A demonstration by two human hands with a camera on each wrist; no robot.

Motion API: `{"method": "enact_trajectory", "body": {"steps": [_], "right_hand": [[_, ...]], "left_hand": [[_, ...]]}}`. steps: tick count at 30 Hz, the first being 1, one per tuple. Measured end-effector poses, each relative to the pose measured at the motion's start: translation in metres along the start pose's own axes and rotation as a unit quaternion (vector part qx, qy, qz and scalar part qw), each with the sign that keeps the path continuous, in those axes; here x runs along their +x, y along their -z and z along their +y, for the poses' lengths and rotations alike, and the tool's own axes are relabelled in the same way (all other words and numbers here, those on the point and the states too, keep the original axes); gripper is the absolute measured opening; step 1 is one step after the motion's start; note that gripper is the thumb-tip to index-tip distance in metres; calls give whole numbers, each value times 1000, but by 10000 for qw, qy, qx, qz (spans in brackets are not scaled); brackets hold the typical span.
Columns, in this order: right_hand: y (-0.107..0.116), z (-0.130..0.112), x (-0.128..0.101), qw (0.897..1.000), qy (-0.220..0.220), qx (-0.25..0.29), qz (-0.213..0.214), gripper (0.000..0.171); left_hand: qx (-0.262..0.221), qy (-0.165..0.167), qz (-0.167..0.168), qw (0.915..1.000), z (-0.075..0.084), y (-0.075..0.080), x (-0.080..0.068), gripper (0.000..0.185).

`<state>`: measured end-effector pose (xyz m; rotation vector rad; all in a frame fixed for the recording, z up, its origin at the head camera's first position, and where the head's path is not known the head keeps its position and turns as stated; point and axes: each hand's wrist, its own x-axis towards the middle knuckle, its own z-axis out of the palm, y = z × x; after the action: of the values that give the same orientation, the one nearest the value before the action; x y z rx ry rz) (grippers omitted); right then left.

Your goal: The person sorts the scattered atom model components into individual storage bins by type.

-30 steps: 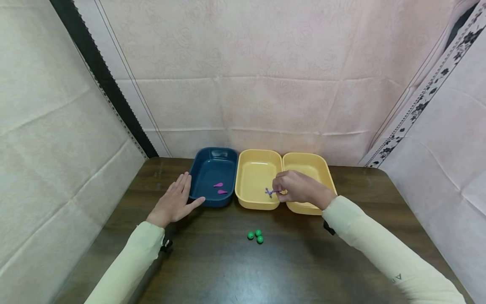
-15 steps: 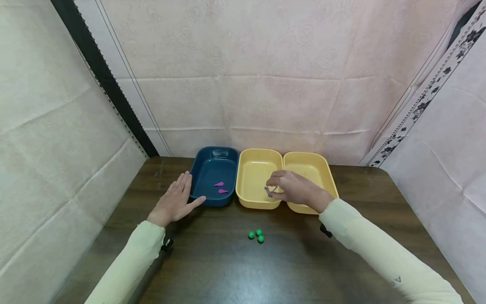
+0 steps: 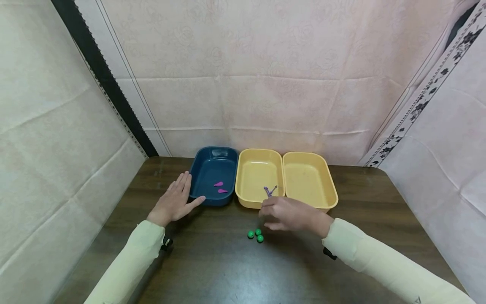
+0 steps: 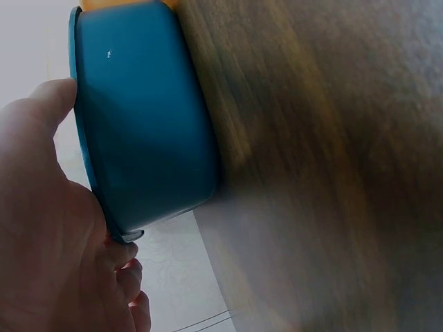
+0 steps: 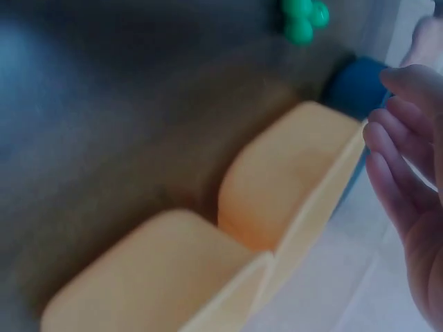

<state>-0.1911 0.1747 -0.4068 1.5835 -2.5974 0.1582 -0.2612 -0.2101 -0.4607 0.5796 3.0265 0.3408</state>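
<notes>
My left hand (image 3: 174,202) rests with straight fingers on the near left corner of the blue bin (image 3: 214,166). In the left wrist view its thumb touches the rim of that bin (image 4: 142,117). Two magenta teardrop-shaped pieces (image 3: 218,184) lie inside. My right hand (image 3: 290,216), fingers loosely bent and holding nothing visible, hovers in front of the middle yellow bin (image 3: 256,162). Small purple stick-like pieces (image 3: 270,191) lie in that bin, partly hidden by the hand. Three green beads (image 3: 260,238) sit together on the table, just left of and nearer than the right hand.
A second yellow bin (image 3: 307,169) stands at the right, side by side with the middle one. The brown wooden table (image 3: 212,270) is backed by a pale cloth (image 3: 243,105), with cloth on both sides too.
My right hand has released a purple piece into the middle yellow bin. It has then drawn back towards me, close to the green beads. The left hand stays put.
</notes>
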Motion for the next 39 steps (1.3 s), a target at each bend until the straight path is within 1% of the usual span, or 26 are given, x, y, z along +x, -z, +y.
{"method": "enact_trajectory", "body": {"steps": [4, 8, 14, 19, 26, 39], "right_hand": [[-11, -9, -2, 9994, -17, 267, -242, 19], [-22, -12, -3, 9975, -97, 558, -412, 16], [-38, -7, 0, 9963, -138, 670, -511, 14], [-46, -1, 1, 9953, -112, 760, -587, 16], [-49, 4, 2, 9935, -200, 828, -751, 20], [-50, 6, 7, 9944, 20, 723, -773, 16]], "left_hand": [[1, 0, 23, 10000, 0, 0, -1, 106], [-17, 6, 36, 10000, -1, 1, -2, 106], [-29, 25, 11, 10000, -1, 1, -3, 106], [-40, 35, 22, 10000, 0, 1, -3, 105], [3, 43, -18, 10000, 1, -1, -2, 105], [13, 43, 45, 10000, 0, -2, -1, 107]]}}
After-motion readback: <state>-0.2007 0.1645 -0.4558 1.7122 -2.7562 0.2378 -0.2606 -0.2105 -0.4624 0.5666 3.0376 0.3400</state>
